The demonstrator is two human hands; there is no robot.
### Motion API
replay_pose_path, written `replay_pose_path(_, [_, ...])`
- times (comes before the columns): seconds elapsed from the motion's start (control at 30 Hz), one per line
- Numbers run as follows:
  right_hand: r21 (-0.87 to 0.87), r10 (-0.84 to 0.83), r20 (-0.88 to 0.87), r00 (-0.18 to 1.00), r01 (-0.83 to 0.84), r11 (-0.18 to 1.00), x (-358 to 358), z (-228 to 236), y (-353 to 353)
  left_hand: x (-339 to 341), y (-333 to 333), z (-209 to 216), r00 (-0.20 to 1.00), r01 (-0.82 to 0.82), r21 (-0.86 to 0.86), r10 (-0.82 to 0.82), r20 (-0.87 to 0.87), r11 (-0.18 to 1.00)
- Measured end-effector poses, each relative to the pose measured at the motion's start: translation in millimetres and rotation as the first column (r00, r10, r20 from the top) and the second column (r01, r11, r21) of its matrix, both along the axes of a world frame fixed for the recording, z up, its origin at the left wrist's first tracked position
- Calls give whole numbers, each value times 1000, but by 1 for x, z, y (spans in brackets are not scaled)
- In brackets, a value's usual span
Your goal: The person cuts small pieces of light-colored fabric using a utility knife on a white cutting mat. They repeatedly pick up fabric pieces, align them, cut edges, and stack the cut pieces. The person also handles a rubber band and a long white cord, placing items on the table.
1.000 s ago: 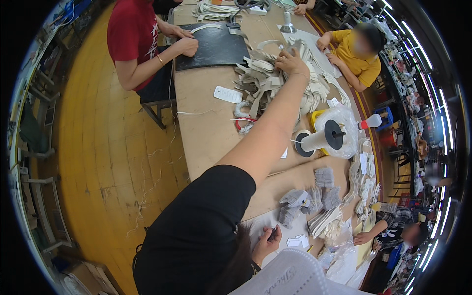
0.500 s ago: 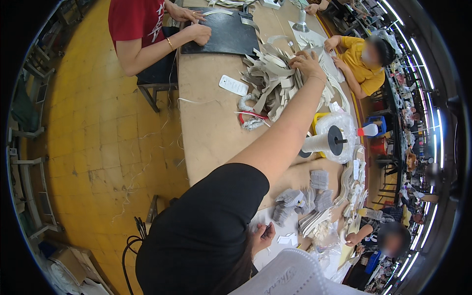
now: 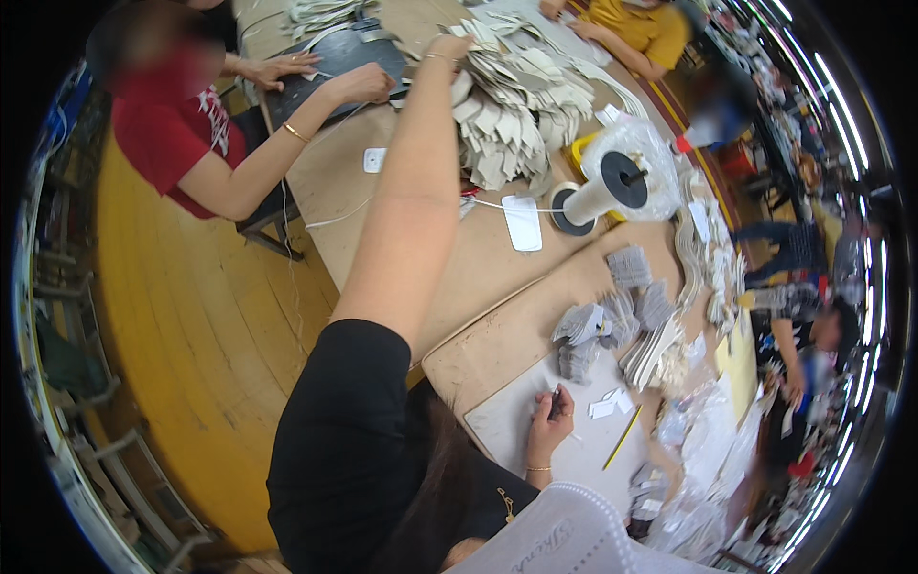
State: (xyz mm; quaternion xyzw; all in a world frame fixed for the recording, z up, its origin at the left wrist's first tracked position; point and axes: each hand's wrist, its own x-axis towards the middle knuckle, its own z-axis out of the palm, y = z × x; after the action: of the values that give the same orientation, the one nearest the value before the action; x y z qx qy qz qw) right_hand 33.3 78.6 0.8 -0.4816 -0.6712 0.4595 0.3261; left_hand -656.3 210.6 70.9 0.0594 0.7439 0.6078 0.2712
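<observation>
My left arm stretches across the table, and my left hand [image 3: 448, 48] is closed at the upper left edge of a big pile of off-white fabric strips [image 3: 516, 115]. Its fingertips are partly hidden against the strips. Lower down, my right hand [image 3: 552, 421] is closed around a small dark object [image 3: 556, 402] whose kind I cannot make out. That hand rests over a pale sheet [image 3: 502, 416], close to small white labels [image 3: 609, 403] and a yellow pencil [image 3: 622, 437]. Bundles of grey fabric pieces [image 3: 579, 325] lie just beyond it.
A white thread spool [image 3: 602, 191] stands beside the pile, near a white card [image 3: 522, 223]. Another white card [image 3: 374, 160] lies partly behind my arm. A person in red [image 3: 182, 143] works at a dark board [image 3: 368, 59]; a person in yellow [image 3: 636, 33] sits across.
My left hand has shifted left across the pile to its near-left edge. The strips now lie fanned out in a denser heap. The view has turned, and more of my right hand shows.
</observation>
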Motion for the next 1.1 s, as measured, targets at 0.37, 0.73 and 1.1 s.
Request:
replay_pose_path(0.37, [29,-6,30,1000,5,1000,3,-5,1,17,-20,47,987,152,-141,-144,71,978])
replay_pose_path(0.73, [29,2,55,998,-4,1000,7,-8,2,-16,13,9,998,40,-96,-45,-48,995])
replay_pose_path(1.1, [98,20,61,998,-26,995,6,-10,4,-18,9,25,984,82,-198,-110,-137,977])
